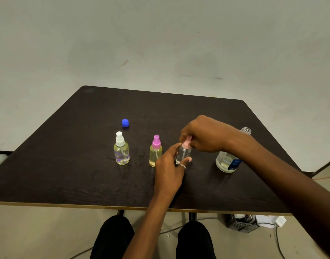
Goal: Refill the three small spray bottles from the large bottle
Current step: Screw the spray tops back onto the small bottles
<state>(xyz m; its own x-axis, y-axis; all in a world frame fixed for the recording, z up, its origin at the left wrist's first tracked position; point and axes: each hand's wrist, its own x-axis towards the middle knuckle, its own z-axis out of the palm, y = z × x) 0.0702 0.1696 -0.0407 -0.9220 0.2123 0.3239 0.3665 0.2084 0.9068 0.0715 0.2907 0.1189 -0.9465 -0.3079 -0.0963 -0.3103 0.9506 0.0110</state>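
Both busy: my left hand (169,171) grips the small bottle (183,154), right hand (203,135) pinches its cap (186,143) (my forearm (272,165) might topple the open large bottle (226,161)).

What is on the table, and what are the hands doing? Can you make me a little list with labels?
table: dark top
white-top bottle: upright, top on, yellowish liquid inside
purple-top bottle: upright, top on, yellowish liquid inside
pink-top bottle: upright, held by both hands
left hand: grips the pink-top bottle's body
right hand: pinches its pink top
large bottle: open, standing on the right, partly behind the right forearm
blue cap: lying alone behind the small bottles
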